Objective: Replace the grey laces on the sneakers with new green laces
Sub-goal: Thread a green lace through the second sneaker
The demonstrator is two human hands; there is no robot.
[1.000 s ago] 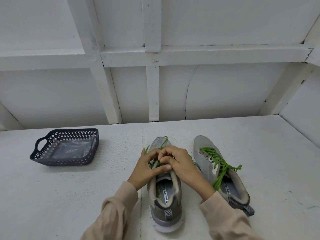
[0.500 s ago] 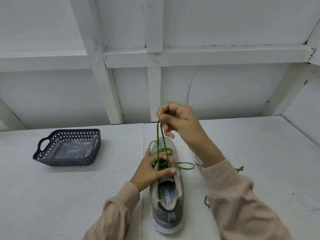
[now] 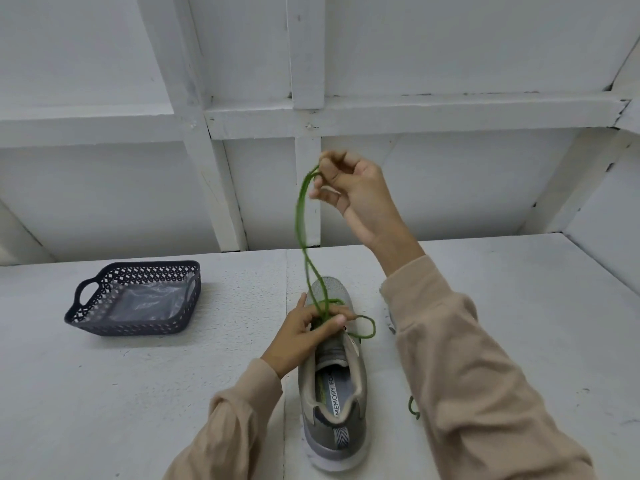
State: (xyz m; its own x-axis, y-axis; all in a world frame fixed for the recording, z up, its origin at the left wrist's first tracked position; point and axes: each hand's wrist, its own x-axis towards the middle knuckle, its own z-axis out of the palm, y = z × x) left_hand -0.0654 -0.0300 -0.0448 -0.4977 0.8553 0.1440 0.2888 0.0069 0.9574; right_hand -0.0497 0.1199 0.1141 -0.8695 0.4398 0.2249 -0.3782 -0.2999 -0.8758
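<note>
Now the right hand point(image 3: 349, 188) is well above the table point(image 3: 138, 393), higher than half a second ago. Its fingers point(image 3: 325, 168) pinch the green lace point(image 3: 300, 216) and draw a long doubled length up out of the grey sneaker point(image 3: 334, 393), which stands near the table's front edge. The left hand point(image 3: 304, 330) grips the sneaker at the tongue, steadying it. With the slack being taken up, this shoe's lacing looks nearly finished. A dark basket point(image 3: 138, 299) sits toward the left edge.

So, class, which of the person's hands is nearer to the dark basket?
Left. The left hand holds the green lace at the sneaker, right of the basket; the right hand is raised higher and farther right, pinching the lace.
</note>
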